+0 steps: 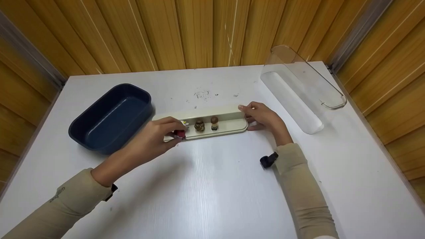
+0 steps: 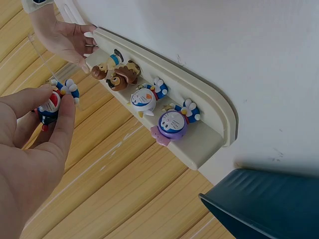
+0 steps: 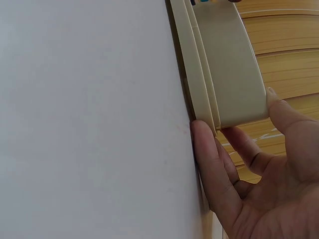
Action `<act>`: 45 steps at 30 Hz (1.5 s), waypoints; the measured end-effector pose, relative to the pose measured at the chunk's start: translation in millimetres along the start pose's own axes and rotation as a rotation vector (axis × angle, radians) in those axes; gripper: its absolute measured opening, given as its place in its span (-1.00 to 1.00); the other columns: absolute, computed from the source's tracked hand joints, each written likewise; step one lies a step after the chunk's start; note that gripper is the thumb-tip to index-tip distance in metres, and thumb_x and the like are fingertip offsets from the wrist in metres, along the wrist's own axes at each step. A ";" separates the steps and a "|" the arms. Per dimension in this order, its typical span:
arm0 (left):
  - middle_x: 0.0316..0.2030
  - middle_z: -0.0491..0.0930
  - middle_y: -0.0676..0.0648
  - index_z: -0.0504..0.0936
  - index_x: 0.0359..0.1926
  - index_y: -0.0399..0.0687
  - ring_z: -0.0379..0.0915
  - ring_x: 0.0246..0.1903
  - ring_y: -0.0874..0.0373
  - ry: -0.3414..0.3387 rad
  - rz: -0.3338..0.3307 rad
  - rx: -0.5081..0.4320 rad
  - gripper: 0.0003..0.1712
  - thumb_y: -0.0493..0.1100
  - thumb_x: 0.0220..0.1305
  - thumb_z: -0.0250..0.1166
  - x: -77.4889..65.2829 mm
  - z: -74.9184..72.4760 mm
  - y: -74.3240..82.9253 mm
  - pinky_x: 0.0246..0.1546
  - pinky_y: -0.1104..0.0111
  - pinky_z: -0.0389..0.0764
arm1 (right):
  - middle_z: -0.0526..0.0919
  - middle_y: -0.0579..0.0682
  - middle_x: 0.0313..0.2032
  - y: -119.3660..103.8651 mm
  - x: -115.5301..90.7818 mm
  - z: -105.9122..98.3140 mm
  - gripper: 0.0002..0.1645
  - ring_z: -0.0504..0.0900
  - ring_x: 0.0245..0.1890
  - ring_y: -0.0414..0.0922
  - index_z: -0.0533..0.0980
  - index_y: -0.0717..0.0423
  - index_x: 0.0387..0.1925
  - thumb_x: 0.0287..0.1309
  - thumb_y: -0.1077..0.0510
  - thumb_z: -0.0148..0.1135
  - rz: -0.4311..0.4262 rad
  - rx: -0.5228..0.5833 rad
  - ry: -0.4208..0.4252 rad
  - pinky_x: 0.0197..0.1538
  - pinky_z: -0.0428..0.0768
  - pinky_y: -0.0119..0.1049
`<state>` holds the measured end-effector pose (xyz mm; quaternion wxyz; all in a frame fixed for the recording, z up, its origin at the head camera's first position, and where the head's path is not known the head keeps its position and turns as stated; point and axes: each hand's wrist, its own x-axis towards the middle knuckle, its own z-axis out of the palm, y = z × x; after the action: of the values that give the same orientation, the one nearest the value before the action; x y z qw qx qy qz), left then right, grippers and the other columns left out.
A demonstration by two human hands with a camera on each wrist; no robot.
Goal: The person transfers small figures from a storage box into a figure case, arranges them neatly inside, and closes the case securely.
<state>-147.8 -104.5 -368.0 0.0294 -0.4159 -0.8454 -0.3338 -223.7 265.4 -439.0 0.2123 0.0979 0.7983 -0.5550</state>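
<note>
My left hand [image 1: 154, 136] pinches a small red, white and blue cartoon cat figurine [image 2: 50, 110] between thumb and fingers, over the left part of a cream stepped display base [image 1: 234, 124]. In the left wrist view the base bears two brown figurines [image 2: 124, 75], a white-and-blue cat figurine [image 2: 144, 101] and a purple-and-blue one [image 2: 174, 123]. My right hand [image 1: 264, 116] grips the right end of the base. Its thumb touches the back corner, and its fingers [image 3: 212, 159] lie against the end near the tabletop. The left hand hides part of the row in the head view.
A dark blue open tub [image 1: 109, 116] stands on the white table [image 1: 215, 192] left of the base. At the back right is a long clear plastic cover [image 1: 292, 101]. Wooden panel walls [image 1: 196, 33] border the table behind and at the sides.
</note>
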 end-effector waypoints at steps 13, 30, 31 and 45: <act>-0.18 0.67 -0.09 0.70 -0.07 -0.24 0.66 -0.18 0.14 -0.035 0.002 -0.023 -0.72 -0.46 0.19 0.42 7.6 8.4 3.0 -0.13 0.44 0.68 | 0.54 0.18 0.13 -1.9 0.3 0.0 -0.35 0.63 0.01 -0.02 0.39 0.13 0.07 0.35 -0.33 0.17 -0.003 -0.013 -0.003 -0.08 0.72 -0.22; -0.24 0.64 -0.09 0.64 -0.13 -0.25 0.63 -0.18 0.15 -0.135 0.112 -0.066 -0.78 -0.46 0.22 0.39 25.0 35.3 9.8 -0.14 0.50 0.65 | 0.55 0.17 0.09 -0.6 0.1 -0.5 -0.36 0.64 -0.04 -0.04 0.39 0.13 0.07 0.36 -0.33 0.16 -0.006 -0.006 0.010 -0.10 0.72 -0.23; -0.24 0.64 -0.09 0.63 -0.13 -0.25 0.63 -0.18 0.15 -0.138 0.117 -0.072 -0.79 -0.46 0.22 0.39 26.6 36.6 10.3 -0.14 0.50 0.65 | 0.55 0.17 0.09 -0.7 0.1 -0.9 -0.36 0.64 -0.04 -0.04 0.39 0.13 0.06 0.36 -0.33 0.16 -0.005 -0.006 0.010 -0.10 0.72 -0.23; -0.25 0.64 -0.06 0.55 -0.21 -0.16 0.60 -0.20 0.16 -0.163 0.202 -0.052 -0.80 -0.43 0.25 0.38 39.5 59.1 15.9 -0.24 0.39 0.67 | 0.58 0.17 0.07 -0.7 -0.6 -1.4 -0.32 0.64 -0.04 -0.04 0.40 0.14 0.08 0.35 -0.36 0.16 0.003 -0.041 0.016 -0.08 0.71 -0.24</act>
<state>-148.6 -35.8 -392.3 -0.0167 -0.5252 -0.7899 -0.3161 -223.8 266.4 -437.7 0.2089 0.0992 0.8109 -0.5375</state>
